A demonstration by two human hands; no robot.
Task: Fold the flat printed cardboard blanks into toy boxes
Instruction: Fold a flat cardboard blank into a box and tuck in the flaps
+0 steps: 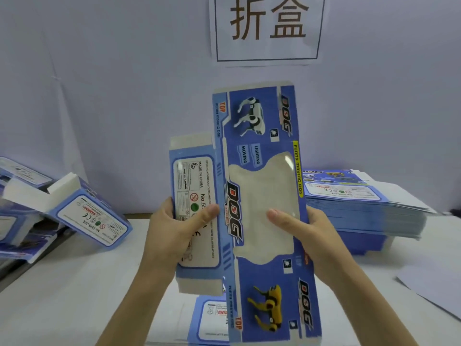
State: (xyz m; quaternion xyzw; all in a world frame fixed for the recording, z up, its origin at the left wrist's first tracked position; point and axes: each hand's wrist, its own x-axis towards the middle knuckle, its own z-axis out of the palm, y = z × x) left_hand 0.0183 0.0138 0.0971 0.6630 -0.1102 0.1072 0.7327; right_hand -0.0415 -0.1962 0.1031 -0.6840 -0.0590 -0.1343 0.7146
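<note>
I hold a blue printed cardboard blank point(264, 136) upright in front of me, its clear window panel facing me and its white label panel angled off to the left. My left hand point(174, 233) grips the label panel, thumb across its face. My right hand point(306, 231) grips the right edge, thumb pressed on the window. A second blank point(209, 320) lies flat on the table under the held one.
A tall stack of flat blanks point(361, 206) sits at the right on the white table point(74, 290). Folded boxes point(92, 216) are piled at the left edge. A white sheet point(434, 285) lies at the right. A paper sign point(267, 28) hangs on the wall behind.
</note>
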